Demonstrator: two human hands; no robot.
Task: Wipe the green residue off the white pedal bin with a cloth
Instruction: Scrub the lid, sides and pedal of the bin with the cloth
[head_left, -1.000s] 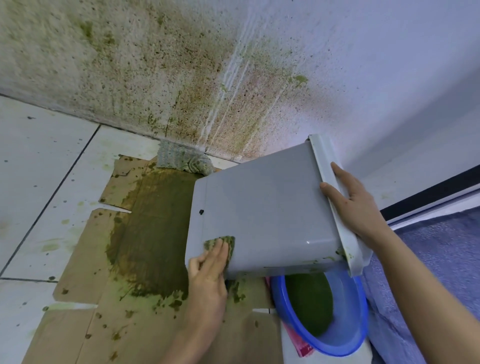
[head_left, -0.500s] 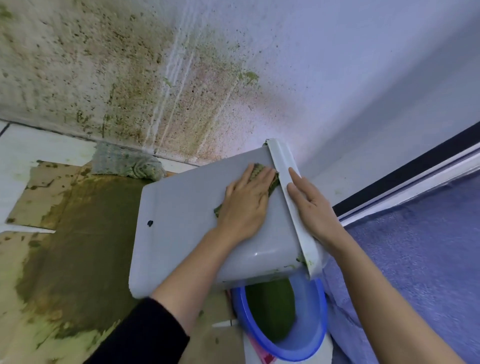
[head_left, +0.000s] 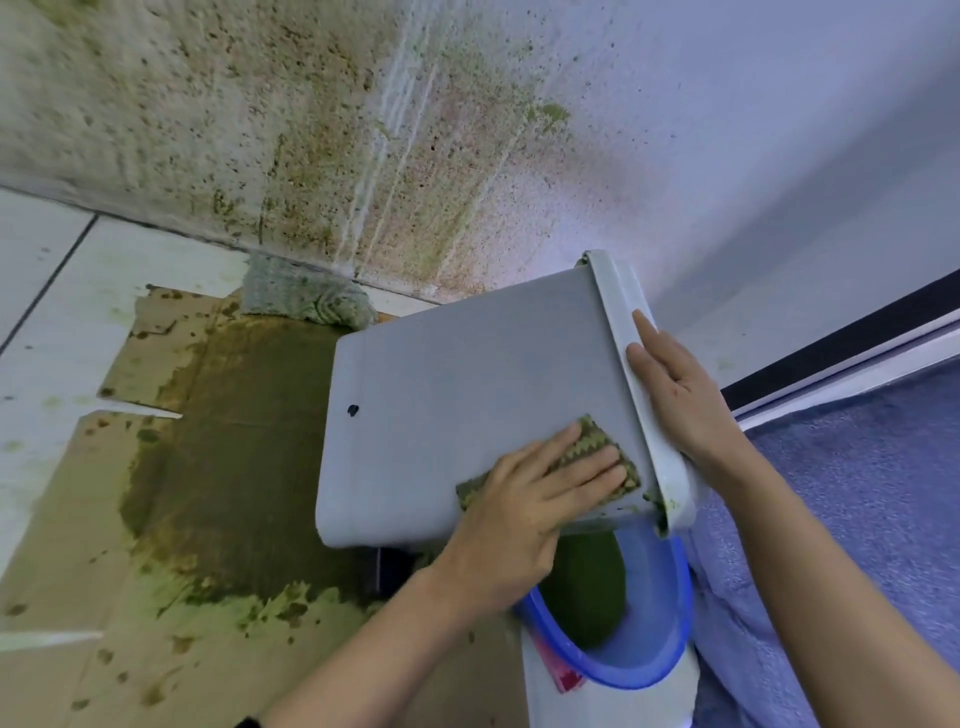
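Note:
The white pedal bin (head_left: 467, 374) is tipped on its side above the floor, its rim to the right. My left hand (head_left: 524, 499) presses a green-stained zigzag cloth (head_left: 597, 447) flat against the bin's side, low and close to the rim. My right hand (head_left: 675, 395) grips the rim and holds the bin steady. Green residue (head_left: 662, 506) clings to the rim's lower corner. A small dark hole marks the bin's side near its base.
Under the rim stands a blue basin (head_left: 654, 649) holding green liquid, on a white container. Cardboard (head_left: 78, 597) soaked with green slurry covers the floor tiles. Another cloth (head_left: 306, 299) lies at the spattered wall's foot. Blue fabric (head_left: 857, 493) lies at right.
My left hand has slid the cloth down the bin's side from the upper part near the rim to the lower part. My right hand has stayed on the rim.

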